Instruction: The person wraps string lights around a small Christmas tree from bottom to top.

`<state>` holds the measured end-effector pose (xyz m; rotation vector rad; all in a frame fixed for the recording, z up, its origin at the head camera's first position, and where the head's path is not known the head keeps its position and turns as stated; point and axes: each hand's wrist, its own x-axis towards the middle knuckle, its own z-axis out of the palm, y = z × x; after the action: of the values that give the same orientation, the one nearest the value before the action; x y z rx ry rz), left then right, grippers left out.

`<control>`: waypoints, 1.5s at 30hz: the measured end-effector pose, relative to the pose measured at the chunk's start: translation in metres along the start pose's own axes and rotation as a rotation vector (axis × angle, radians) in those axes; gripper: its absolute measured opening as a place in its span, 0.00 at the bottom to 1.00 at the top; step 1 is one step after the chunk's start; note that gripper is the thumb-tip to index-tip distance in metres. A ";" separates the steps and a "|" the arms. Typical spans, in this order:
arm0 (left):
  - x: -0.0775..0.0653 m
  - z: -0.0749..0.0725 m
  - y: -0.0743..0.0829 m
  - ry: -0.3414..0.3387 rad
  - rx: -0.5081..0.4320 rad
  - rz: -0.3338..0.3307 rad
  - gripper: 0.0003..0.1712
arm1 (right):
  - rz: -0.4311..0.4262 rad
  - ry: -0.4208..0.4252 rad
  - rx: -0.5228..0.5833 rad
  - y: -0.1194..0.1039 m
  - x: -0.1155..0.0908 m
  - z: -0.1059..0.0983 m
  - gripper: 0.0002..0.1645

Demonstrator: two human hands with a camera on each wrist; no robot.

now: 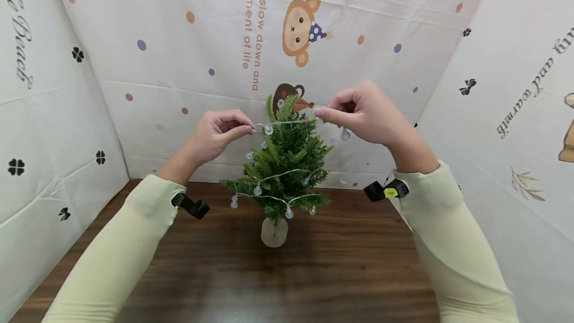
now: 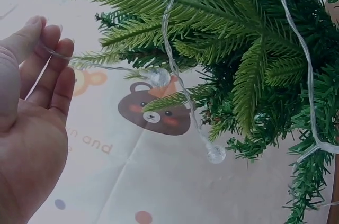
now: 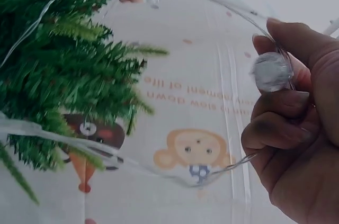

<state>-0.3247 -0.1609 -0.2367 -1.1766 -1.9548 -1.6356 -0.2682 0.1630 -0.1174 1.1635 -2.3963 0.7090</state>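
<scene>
A small green artificial Christmas tree (image 1: 291, 151) stands upright on a pale round base (image 1: 274, 233). Clear string lights (image 1: 280, 175) with round bulbs wind around its branches. At the upper left of the tree, the left hand (image 1: 219, 133) pinches the wire between thumb and fingertips; in the left wrist view a bulb (image 2: 160, 77) hangs just beyond them. The right hand (image 1: 365, 113), at the tree's upper right, grips another stretch of the same wire, with a bulb (image 3: 273, 71) beside its fingers in the right wrist view. Between the hands, the wire runs across near the treetop.
Beneath the tree is a dark wooden tabletop (image 1: 350, 263). White printed sheets (image 1: 170, 54) with cartoon animals and dots rise close behind it and on both sides. Black wrist cameras (image 1: 190, 206) sit on the sleeves.
</scene>
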 end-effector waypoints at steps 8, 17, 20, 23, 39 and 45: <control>0.000 -0.005 0.001 -0.045 -0.035 -0.019 0.09 | 0.006 -0.024 0.057 0.015 -0.026 -0.007 0.16; -0.004 -0.013 0.002 -0.087 -0.021 -0.005 0.07 | -0.029 -0.191 0.127 0.017 -0.040 -0.007 0.12; -0.005 -0.013 0.004 -0.099 -0.001 -0.011 0.06 | -0.067 -0.180 0.146 0.017 -0.044 -0.003 0.14; -0.004 -0.014 0.005 -0.115 0.002 -0.008 0.06 | -0.108 -0.136 0.199 0.017 -0.046 0.003 0.15; 0.000 -0.024 0.003 -0.242 -0.040 -0.026 0.07 | -0.198 -0.046 0.468 0.017 -0.052 0.027 0.11; 0.004 -0.016 0.005 -0.310 0.007 -0.016 0.07 | -0.153 -0.082 0.431 0.026 -0.063 0.019 0.14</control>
<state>-0.3269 -0.1745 -0.2258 -1.4911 -2.1530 -1.5261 -0.2545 0.2040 -0.1730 1.5505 -2.2482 1.1841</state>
